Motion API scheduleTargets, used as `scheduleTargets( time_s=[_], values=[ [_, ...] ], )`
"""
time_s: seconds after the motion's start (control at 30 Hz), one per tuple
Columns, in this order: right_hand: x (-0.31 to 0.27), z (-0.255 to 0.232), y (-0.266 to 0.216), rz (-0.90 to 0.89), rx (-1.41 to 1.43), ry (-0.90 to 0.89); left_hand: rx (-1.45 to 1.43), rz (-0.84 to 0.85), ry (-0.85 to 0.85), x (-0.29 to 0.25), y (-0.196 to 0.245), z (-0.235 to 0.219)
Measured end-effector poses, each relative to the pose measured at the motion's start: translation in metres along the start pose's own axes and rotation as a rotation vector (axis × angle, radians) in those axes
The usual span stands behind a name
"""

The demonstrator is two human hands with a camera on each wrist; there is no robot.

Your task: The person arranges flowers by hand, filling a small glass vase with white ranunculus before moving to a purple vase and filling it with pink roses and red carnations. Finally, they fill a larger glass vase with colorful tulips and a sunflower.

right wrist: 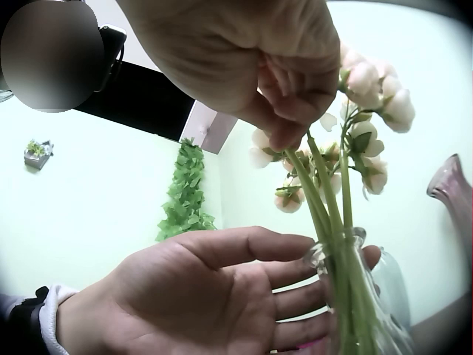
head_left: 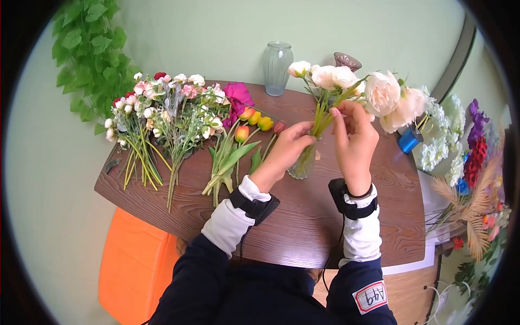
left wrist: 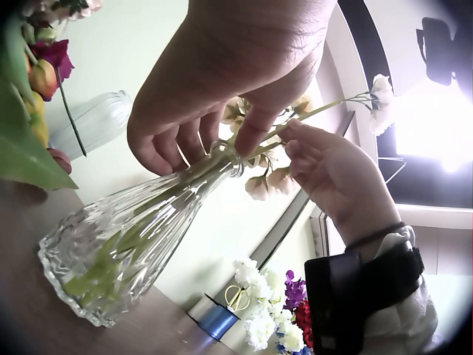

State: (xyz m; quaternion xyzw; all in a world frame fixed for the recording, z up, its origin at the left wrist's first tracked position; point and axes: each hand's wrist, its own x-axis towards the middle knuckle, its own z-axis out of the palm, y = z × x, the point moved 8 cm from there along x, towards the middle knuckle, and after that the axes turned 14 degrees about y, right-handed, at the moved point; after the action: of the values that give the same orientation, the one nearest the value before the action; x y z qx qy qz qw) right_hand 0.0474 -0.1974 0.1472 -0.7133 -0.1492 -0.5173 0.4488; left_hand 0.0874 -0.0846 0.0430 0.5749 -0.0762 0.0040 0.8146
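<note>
Steadies upright clear ribbed-glass vase point(left wrist: 140, 248) on dark brown wooden table point(head_left: 292, 227) with left hand point(head_left: 286, 150) curled round it, likely against tipping, and pinches slim green stems point(right wrist: 309, 194) of pale pink flowers point(head_left: 383, 93) with right hand point(head_left: 355, 141), likely controlling their lean.

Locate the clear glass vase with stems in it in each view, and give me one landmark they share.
Head: the clear glass vase stands just right of the centre.
Left wrist: the vase fills the lower left, slanting in the picture, its base toward the lower left corner.
Right wrist: the vase is at the bottom edge, right of centre, its base cut off.
Shared landmark: the pale pink flowers beyond its mouth.
</note>
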Motion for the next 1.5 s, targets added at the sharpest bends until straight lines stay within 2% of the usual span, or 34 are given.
scheduleTargets(
  time_s=[0.23,0.37,0.47,0.57,0.6,0.7,0.73,0.8,0.9,1.13,1.2,1.23,1.37,1.43,1.5],
  values=[
    [-0.010,0.008,-0.001,0.053,-0.061,-0.075,-0.034,-0.026,0.008,0.003,-0.009,-0.004],
    [-0.021,0.015,0.008,0.005,-0.082,-0.150,-0.064,-0.028,0.023,-0.001,-0.007,-0.004],
    [-0.018,0.012,0.006,0.025,-0.046,-0.097,-0.054,-0.003,0.036,-0.002,-0.006,-0.004],
    [-0.003,0.002,-0.005,-0.052,-0.032,0.068,-0.072,0.045,0.044,0.002,-0.010,-0.005],
    [0.000,0.002,-0.006,-0.051,-0.033,0.067,-0.073,0.044,0.044,0.001,-0.010,-0.005],
    [0.007,0.001,-0.021,-0.243,-0.154,0.091,-0.066,0.052,0.056,0.001,-0.009,-0.006],
    [0.007,0.001,-0.019,-0.244,-0.156,0.090,-0.066,0.053,0.059,0.001,-0.009,-0.006],
    [0.009,-0.004,0.001,-0.068,-0.188,0.132,-0.067,0.054,0.061,0.001,-0.008,-0.007],
    [0.013,-0.010,0.002,-0.099,-0.193,0.193,-0.049,0.050,0.037,0.001,-0.009,-0.006],
    [0.018,-0.003,0.005,-0.080,-0.159,0.075,-0.068,0.053,0.022,0.002,-0.010,-0.005],
    [0.014,0.005,-0.001,-0.115,-0.230,-0.023,-0.068,0.051,0.020,0.002,-0.011,-0.006],
    [0.013,0.007,0.001,-0.063,-0.244,-0.059,-0.070,0.056,0.021,0.003,-0.012,-0.006],
    [0.007,0.009,0.003,-0.070,-0.282,-0.075,-0.080,0.077,0.015,0.003,-0.011,-0.006],
    [0.000,0.012,0.000,-0.189,-0.270,-0.064,-0.082,0.078,0.016,0.002,-0.011,-0.006],
    [-0.006,0.013,0.003,-0.185,-0.294,-0.069,-0.085,0.080,0.016,0.002,-0.011,-0.006]
  ],
)
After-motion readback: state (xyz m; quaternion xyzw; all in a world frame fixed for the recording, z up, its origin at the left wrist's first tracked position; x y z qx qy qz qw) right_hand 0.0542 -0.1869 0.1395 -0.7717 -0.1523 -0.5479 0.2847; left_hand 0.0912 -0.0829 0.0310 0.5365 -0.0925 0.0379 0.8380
